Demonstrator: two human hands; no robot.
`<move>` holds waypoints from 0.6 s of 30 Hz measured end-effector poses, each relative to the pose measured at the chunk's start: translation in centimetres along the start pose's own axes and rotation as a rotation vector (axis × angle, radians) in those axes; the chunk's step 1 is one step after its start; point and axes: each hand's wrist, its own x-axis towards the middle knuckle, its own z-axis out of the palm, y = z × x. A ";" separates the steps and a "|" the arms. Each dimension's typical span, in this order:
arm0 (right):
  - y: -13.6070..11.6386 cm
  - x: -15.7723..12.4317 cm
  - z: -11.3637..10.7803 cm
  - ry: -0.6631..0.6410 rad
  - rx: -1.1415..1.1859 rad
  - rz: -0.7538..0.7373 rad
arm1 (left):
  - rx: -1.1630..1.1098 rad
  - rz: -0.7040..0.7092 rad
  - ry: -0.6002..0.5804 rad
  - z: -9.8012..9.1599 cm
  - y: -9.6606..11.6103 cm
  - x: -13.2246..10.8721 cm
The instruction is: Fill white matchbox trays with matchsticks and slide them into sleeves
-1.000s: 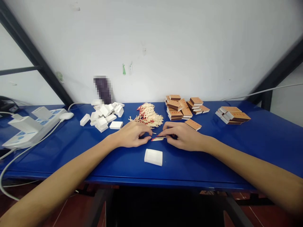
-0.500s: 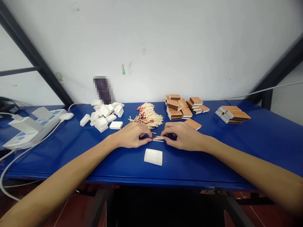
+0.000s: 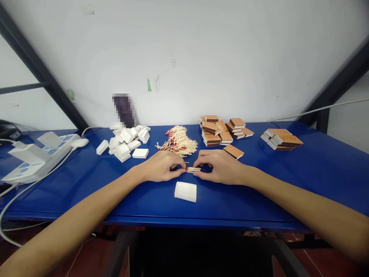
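Observation:
On the blue table, my left hand and my right hand face each other, fingertips pinched on the two ends of a small bundle of red-tipped matches. The bundle lies level between them, just above the tabletop. A white empty inner matchbox tray lies just in front of my hands. Behind them sits a loose heap of matches.
A pile of white inner trays lies at the back left. Brown matchbox sleeves are stacked at the back right, with another stack further right. A white power strip with plugs and cables lies at the far left.
My hands have drawn closer together, squaring the scattered matches into one tight bundle. The view has shifted slightly.

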 end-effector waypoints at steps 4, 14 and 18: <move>-0.1 -0.1 0.0 0.002 0.004 -0.003 | 0.050 -0.002 0.037 -0.4 -0.5 -0.3; -0.4 0.0 0.0 -0.010 0.054 -0.089 | 0.150 -0.067 0.083 -1.4 -1.5 -0.8; -0.6 0.0 0.1 -0.010 0.061 -0.106 | 0.188 -0.075 0.120 -1.7 -1.9 -1.0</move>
